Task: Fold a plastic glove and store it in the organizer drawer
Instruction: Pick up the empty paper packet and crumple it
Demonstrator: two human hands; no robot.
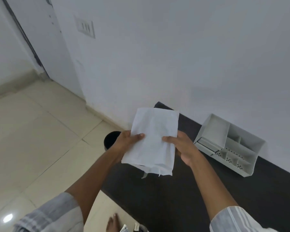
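A: Held up in the air above the near-left end of the dark counter (199, 190), that folded plastic glove (153, 141). Looks white, flat, roughly rectangular, with a ragged flap hanging off the near edge.

B: And the grip?

A: Pinched from both sides. Left hand (126, 142) closed on the left edge, thumb lying on top, the other fingers hidden underneath. Right hand (181, 148) closed on the right edge the same way, thumb over the top face.

B: Weight, stiffness?

A: Judged very light and soft, thin film in layers. Probably slippery between the layers, so liable to spring open or slide apart if let go on one side. Not fragile, though easily creased.

B: Best place to take hold, then?

A: Across the folded stack near the middle of an edge, thumb above and fingers below, pressing all the layers together. Better not by the loose near flap, which would likely let the rest unfold.

B: Destination?

A: Pale grey organizer (227, 144) to the right, against the wall (191, 56), well apart from the glove. Several open compartments visible; a drawer front seems to sit at its left side, though hard to tell whether pulled out.
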